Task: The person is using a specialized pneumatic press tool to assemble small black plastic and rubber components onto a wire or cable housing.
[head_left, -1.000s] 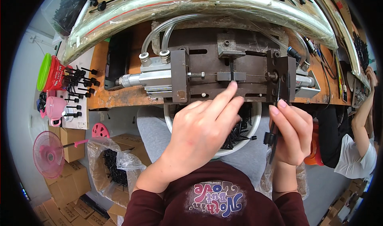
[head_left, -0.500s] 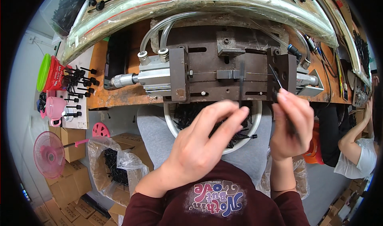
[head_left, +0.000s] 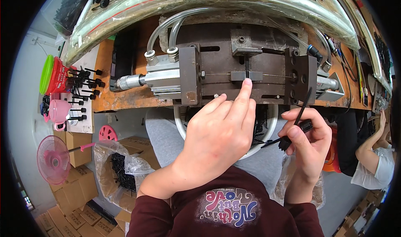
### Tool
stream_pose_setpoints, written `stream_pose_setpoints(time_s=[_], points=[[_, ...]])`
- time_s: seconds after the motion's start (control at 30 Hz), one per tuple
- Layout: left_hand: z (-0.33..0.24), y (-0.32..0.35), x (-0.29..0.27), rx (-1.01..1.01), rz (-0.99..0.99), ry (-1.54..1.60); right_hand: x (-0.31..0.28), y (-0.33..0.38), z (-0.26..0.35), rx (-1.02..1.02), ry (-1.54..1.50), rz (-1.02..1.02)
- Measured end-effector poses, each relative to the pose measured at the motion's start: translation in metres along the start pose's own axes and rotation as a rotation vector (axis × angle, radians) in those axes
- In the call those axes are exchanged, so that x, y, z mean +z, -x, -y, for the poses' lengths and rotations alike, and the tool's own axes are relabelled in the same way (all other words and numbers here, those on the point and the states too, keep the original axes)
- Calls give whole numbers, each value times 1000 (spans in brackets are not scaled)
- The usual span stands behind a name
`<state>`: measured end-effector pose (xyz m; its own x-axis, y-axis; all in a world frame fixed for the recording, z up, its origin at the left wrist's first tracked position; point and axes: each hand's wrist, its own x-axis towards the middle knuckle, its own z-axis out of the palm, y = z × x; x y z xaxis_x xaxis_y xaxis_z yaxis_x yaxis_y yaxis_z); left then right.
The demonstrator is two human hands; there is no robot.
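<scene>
My left hand (head_left: pixel 213 136) reaches over the brown metal machine with its index finger stretched out. That fingertip meets the near end of a thin black rod (head_left: pixel 247 64) at the small grey clamp block (head_left: pixel 257 76) in the machine's middle. Nothing is gripped in this hand. To the right, my right hand (head_left: pixel 314 153) is closed around black plastic rods with thick knobbed heads (head_left: pixel 306 125); one rod points up, another down to the left. Beneath my hands, a white tub (head_left: pixel 273 126) of black rods sits between my legs, partly hidden.
Silver air cylinders (head_left: pixel 163 79) with clear hoses flank the brown machine. Left are a pink mug (head_left: pixel 59 110), black knobbed rods and a pink fan (head_left: pixel 53 159). A bagged carton (head_left: pixel 102 164) stands lower left. A co-worker's arm (head_left: pixel 369 138) shows at far right.
My left hand has moved up to the clamp block, where the black rod now lies. My right hand has turned and lowered slightly, showing the knobbed heads it holds.
</scene>
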<state>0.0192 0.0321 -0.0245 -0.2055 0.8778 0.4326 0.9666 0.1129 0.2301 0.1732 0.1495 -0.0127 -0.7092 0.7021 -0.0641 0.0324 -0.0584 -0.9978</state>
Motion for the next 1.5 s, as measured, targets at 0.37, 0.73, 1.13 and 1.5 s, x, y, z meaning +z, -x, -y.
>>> stream_pose_setpoints(time_s=[0.37, 0.73, 1.13, 1.5], points=[[-2, 10, 19, -136, -139, 261, 6, -2, -16, 102, -102, -78], [0, 22, 0, -600, -107, 1442, 14, -7, -19, 89, -79, -27], [-5, 30, -11, -317, 4, 1069, 27, -12, -22, 231, -321, 124], [6, 19, 12, -80, -132, 199, 8, -1, -3, -316, -32, -165]])
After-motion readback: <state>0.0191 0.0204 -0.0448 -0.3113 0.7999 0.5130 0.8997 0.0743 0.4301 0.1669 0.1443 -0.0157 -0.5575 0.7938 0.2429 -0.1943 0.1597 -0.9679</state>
